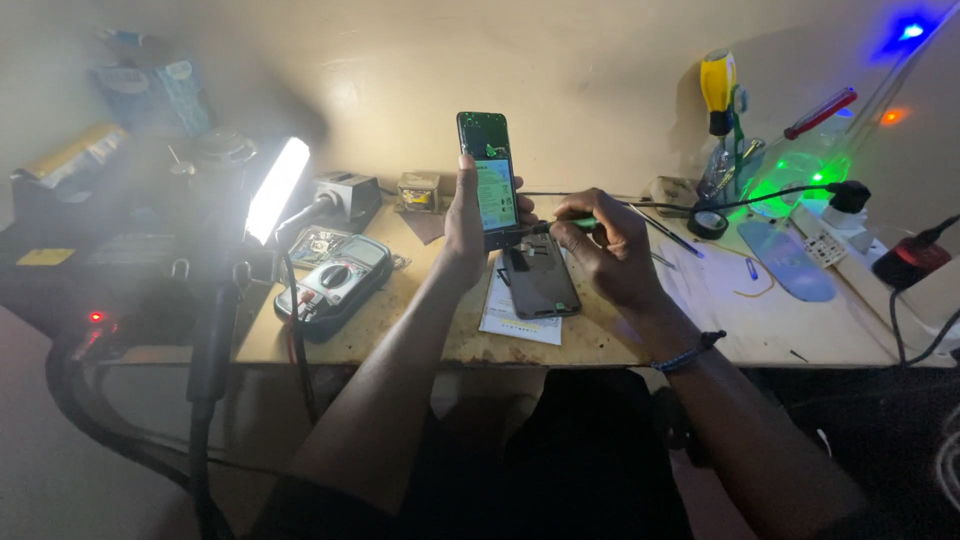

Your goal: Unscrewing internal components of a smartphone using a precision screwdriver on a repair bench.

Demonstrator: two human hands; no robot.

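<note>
My left hand (464,222) holds an opened phone (488,172) upright above the workbench, its back off and the green board and battery showing. My right hand (603,243) grips a thin green-handled tool (560,225) whose tip touches the phone's lower end. Below both hands a dark back cover (540,280) lies on a white paper sheet (510,318) on the bench.
A bright lamp bar (276,188) on a flexible arm stands at the left beside a multimeter (335,282). A yellow-handled screwdriver (717,90), a red-handled one (820,113), a tape roll (708,222) and a power strip (835,240) are at the right. Cables hang off the bench edge (350,352).
</note>
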